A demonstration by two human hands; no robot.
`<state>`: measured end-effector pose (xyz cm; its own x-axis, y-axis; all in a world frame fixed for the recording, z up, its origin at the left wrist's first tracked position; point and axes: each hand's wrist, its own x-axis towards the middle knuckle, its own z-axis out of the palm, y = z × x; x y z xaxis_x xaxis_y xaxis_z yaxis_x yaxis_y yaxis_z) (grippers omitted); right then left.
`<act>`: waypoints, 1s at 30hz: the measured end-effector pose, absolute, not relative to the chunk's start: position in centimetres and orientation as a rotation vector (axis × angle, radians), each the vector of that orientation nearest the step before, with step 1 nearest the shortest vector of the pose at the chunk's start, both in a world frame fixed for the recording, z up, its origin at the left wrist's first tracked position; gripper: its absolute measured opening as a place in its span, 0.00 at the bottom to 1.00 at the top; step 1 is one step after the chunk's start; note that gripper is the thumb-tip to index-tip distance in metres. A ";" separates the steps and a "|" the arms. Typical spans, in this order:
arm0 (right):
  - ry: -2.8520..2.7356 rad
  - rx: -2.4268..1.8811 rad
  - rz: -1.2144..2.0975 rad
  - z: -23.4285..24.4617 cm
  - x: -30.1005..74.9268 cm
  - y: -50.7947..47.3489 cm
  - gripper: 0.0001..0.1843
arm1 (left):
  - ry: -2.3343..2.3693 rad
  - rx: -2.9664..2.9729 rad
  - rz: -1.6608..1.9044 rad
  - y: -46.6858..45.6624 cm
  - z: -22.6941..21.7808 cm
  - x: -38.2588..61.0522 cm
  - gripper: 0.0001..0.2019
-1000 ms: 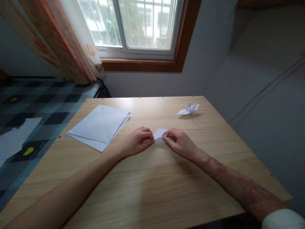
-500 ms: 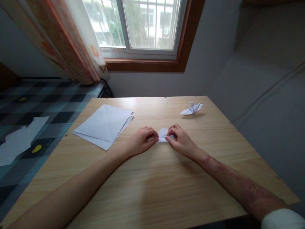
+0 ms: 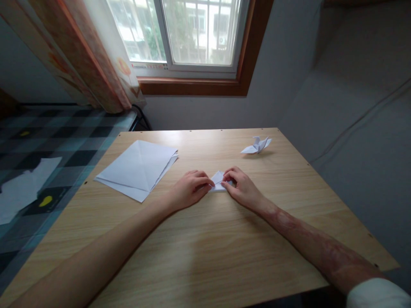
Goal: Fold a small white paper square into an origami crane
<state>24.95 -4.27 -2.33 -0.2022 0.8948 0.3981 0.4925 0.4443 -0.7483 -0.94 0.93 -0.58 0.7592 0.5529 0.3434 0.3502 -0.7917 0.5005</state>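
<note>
A small folded piece of white paper [image 3: 218,181] lies on the wooden table [image 3: 205,244], between my two hands. The fingers of my left hand [image 3: 193,187] are closed at its left edge, with the fingertips on the paper. My right hand [image 3: 239,184] pinches its right side between thumb and fingers and covers that end. A pointed flap stands out at the top of the folded paper. Farther back to the right sits a finished white origami crane [image 3: 257,146], apart from both hands.
Square white paper sheets [image 3: 138,164] lie stacked at the table's back left. Left of the table is a bed with a checked cover [image 3: 80,128], bearing torn-looking white paper [image 3: 28,186]. A window [image 3: 199,34] and a curtain [image 3: 105,81] are behind.
My left fingers have drawn closer together and press down on the paper's left edge. My right hand keeps its pinch. The whole view has shifted slightly.
</note>
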 end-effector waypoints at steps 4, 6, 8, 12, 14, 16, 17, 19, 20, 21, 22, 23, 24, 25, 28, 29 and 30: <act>-1.860 -1.173 0.586 -2.4 25.0 -4.3 0.07 | 0.692 2.577 0.665 0.8 -0.5 -0.9 0.12; -1.866 -1.171 0.591 -2.4 25.0 -4.3 0.08 | 0.693 2.594 0.664 0.8 -0.5 -0.9 0.12; -1.870 -1.173 0.596 -2.4 25.1 -4.3 0.08 | 0.691 2.608 0.660 0.8 -0.5 -0.9 0.11; -1.879 -1.182 0.594 -2.4 25.1 -4.3 0.09 | 0.682 2.625 0.658 0.8 -0.5 -0.9 0.11; -1.887 -1.188 0.591 -2.4 25.0 -4.3 0.09 | 0.679 2.629 0.655 0.9 -0.6 -0.9 0.11; -1.898 -1.195 0.584 -2.3 25.0 -4.4 0.08 | 0.680 2.640 0.651 0.8 -0.7 -0.9 0.11; -1.904 -1.198 0.578 -2.3 25.0 -4.4 0.07 | 0.681 2.648 0.650 0.8 -0.8 -0.9 0.11; -1.908 -1.203 0.563 -2.4 25.0 -4.4 0.07 | 0.679 2.668 0.644 0.7 -0.8 -0.9 0.12; -1.908 -1.202 0.559 -2.5 25.0 -4.3 0.07 | 0.676 2.677 0.641 0.7 -0.8 -0.9 0.12; -1.908 -1.200 0.558 -2.6 25.0 -4.3 0.08 | 0.673 2.686 0.640 0.7 -0.8 -0.9 0.12; -1.907 -1.196 0.557 -2.7 25.1 -4.3 0.09 | 0.669 2.695 0.641 0.7 -0.8 -0.9 0.13; -1.908 -1.190 0.558 -2.8 25.1 -4.3 0.10 | 0.663 2.701 0.644 0.7 -0.7 -0.9 0.13; -1.912 -1.183 0.558 -2.8 25.1 -4.4 0.11 | 0.657 2.705 0.649 0.7 -0.7 -0.9 0.13; -1.920 -1.174 0.549 -2.8 25.2 -4.4 0.13 | 0.650 2.709 0.654 0.7 -0.7 -0.9 0.13; -1.974 -1.144 0.469 -2.7 25.1 -4.7 0.17 | 0.629 2.716 0.668 0.8 -0.8 -0.9 0.13; -1.999 -1.135 0.439 -2.6 25.1 -4.9 0.19 | 0.626 2.716 0.672 0.8 -0.8 -0.9 0.13; -2.022 -1.129 0.414 -2.5 25.0 -5.0 0.19 | 0.624 2.714 0.676 0.8 -0.9 -0.9 0.13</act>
